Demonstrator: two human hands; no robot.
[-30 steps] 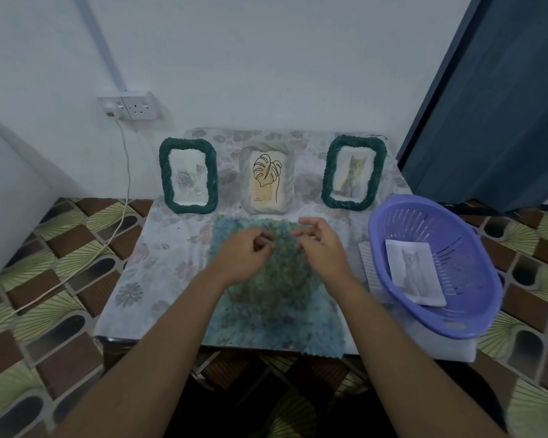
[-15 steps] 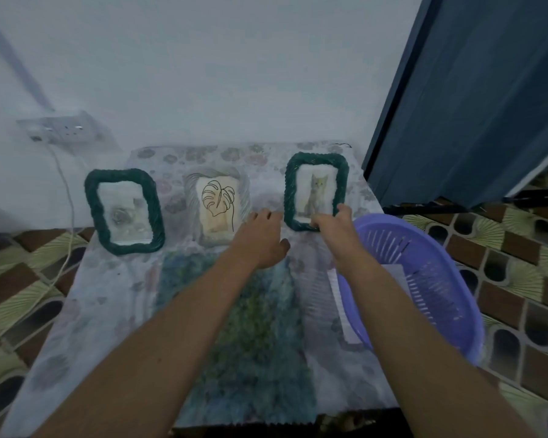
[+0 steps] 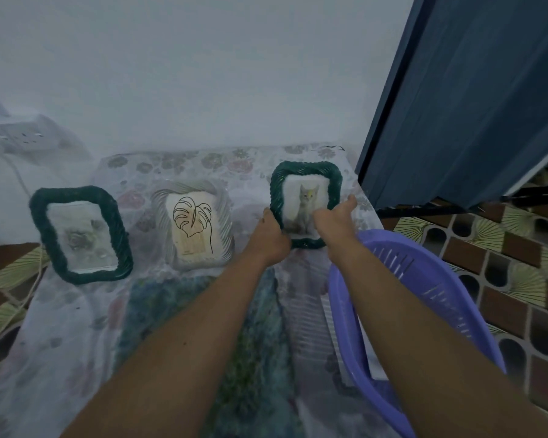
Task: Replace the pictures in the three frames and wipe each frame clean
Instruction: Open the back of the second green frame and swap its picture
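Left green frame [image 3: 79,233]: stands at the far left of the table [image 3: 60,343], untouched, in the same place as a second ago.
Pale frame [image 3: 193,226]: far middle, leaf drawing facing the person, also unmoved.
Cloth [image 3: 152,314]: lies flat on the near middle of the table, under the forearms. A second ago both hands pinched its far edge; now nobody holds it.
Left hand [image 3: 271,237]: half a second ago it hung open, short of the frames. It now grips the lower left edge of the cat frame, thumb up along the rim and fingers curled behind.
Cat frame [image 3: 306,197]: far right of the table, just beside the basket, held between the two hands. Whether its foot has left the table I cannot tell.
Right hand [image 3: 334,221]: it only touched the bottom rim half a second ago. It now clasps the lower right corner, knuckles across the front of the picture and one digit stretched up the right edge.
Basket [image 3: 440,279]: near right, partly under the right forearm, which hides its inside.
Meaning: the cloth looks laid out and done with for now. Work has likely turned to the first frame, probably bringing it over the cloth to open it. No picture has been swapped yet.
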